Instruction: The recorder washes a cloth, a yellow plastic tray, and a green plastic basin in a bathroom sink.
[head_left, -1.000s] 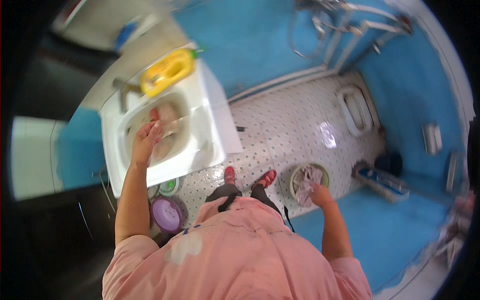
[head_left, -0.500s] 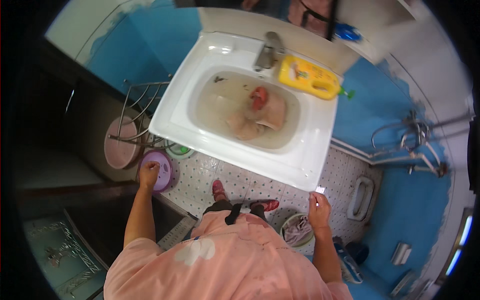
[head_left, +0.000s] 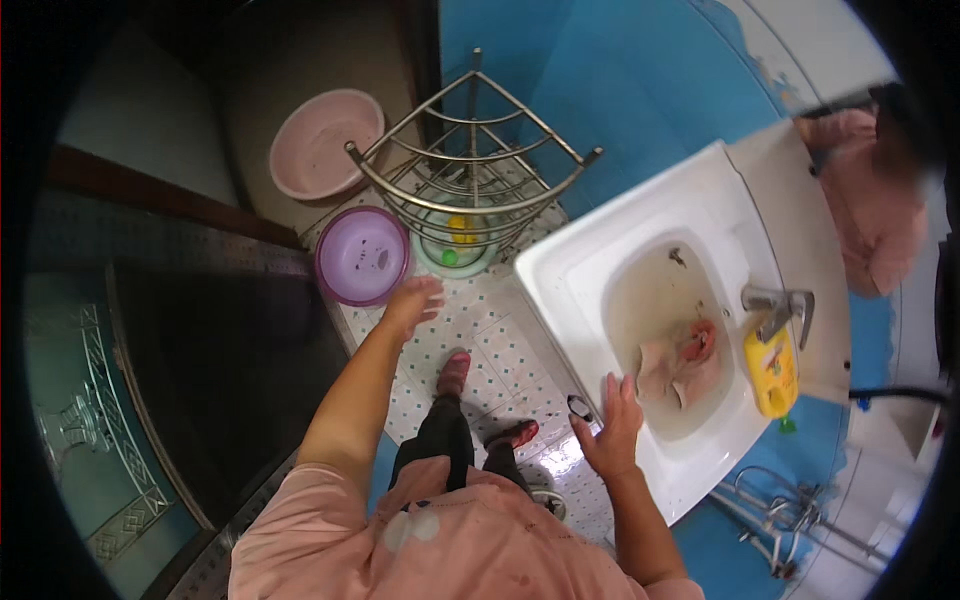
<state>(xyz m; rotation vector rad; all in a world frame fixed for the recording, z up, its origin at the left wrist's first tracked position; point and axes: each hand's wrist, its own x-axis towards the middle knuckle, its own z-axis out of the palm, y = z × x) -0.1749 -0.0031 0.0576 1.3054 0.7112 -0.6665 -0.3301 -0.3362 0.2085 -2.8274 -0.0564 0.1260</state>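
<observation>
Blue bathroom walls surround us. Our left hand (head_left: pixel 408 303) is open and empty, just beside the purple basin (head_left: pixel 362 255) on the tiled floor (head_left: pixel 490 335); our right hand (head_left: pixel 610 430), fingers spread, holds nothing at the white sink (head_left: pixel 560 270) rim.

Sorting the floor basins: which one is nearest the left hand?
The purple basin, just beyond the left hand; the pink basin sits farther off, behind the wire rack.

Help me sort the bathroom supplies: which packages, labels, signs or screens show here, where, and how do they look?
Yellow plastic bottle: lying on the white ceramic sink rim beside the metal tap; flat-sided, with a green cap at its lower end.
No signs or screens in view.
</observation>
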